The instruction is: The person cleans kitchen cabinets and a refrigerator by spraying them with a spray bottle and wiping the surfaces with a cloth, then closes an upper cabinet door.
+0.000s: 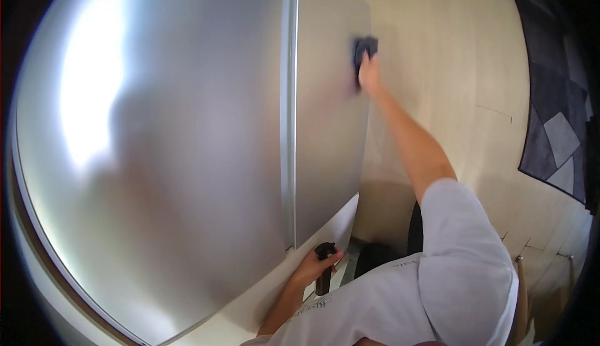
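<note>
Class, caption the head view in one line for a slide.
Right hand holding a dark cloth at the edge of a silvery panel, left hand gripping a spray bottle.

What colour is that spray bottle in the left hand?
The spray bottle looks dark brown, nearly black; it shows in the head view, the only one.

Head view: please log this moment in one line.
left hand: holds spray bottle | right hand: holds dark cloth at silver door

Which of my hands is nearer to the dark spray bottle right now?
Left. Your left hand is gripping the spray bottle near its top; your right hand is well away from it, holding a dark cloth-like pad at the edge of the silvery door.
</note>
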Demonstrator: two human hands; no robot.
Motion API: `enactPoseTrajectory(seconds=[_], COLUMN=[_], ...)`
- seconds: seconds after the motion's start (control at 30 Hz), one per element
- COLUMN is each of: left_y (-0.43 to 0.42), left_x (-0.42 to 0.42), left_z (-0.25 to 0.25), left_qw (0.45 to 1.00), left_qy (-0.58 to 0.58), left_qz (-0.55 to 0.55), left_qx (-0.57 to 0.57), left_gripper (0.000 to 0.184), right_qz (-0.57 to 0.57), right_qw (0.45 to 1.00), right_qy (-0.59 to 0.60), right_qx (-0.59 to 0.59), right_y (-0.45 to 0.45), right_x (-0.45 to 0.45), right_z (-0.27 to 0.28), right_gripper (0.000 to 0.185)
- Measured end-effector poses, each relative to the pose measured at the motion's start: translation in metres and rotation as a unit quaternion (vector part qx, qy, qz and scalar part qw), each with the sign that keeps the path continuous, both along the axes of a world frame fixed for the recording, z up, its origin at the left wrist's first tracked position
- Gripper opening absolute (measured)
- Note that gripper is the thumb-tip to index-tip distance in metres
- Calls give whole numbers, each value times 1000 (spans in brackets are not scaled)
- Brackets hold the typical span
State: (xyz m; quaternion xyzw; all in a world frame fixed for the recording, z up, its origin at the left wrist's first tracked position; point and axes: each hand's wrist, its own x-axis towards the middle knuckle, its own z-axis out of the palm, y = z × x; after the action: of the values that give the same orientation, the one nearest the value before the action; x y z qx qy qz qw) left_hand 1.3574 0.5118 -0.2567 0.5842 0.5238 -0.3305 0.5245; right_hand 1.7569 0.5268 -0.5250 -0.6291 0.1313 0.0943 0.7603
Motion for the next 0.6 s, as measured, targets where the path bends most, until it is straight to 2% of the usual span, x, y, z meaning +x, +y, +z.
enactPoseTrajectory(seconds=[0.03,0.07,0.1,0.17,0.2,0.3,0.37,0.4,0.47,0.5,0.57,0.6], left_y=[0,1,3,3,3,0,1,0,1,3,2,0], left_x=[1,3,5,10,13,25,26,24,17,8,0,4], left_z=[1,2,3,6,7,15,15,13,4,-3,0,4], left_qw=[1000,999,998,997,996,995,993,992,993,994,996,996], left_qy=[16,31,44,64,69,84,88,83,66,57,51,50], left_qz=[-14,-29,-47,-53,-50,-57,-75,-90,-101,-96,-75,-63], left_qx=[3,5,9,5,3,1,7,12,18,19,23,23], left_gripper=[28,30,32,33,34,34,33,33,32,31,29,28], right_qz=[11,31,22,156,123,102,33,15,11,-33,-25,-26], right_qw=[999,999,998,985,986,982,999,996,997,997,999,999], right_qy=[42,12,-8,-64,-114,-155,-21,10,-48,-70,-24,-22], right_qx=[3,-15,-64,-36,-4,-45,0,-92,-61,-31,21,22], right_y=[-1,21,15,-25,-39,-32,0,25,13,18,9,10], right_x=[-44,-98,-166,-264,-284,-273,-160,-94,56,109,139,129], right_z=[0,-52,-39,-4,29,20,-17,-53,-11,0,43,48], right_gripper=[44,47,49,52,54,54,55,55,52,50,48,48])
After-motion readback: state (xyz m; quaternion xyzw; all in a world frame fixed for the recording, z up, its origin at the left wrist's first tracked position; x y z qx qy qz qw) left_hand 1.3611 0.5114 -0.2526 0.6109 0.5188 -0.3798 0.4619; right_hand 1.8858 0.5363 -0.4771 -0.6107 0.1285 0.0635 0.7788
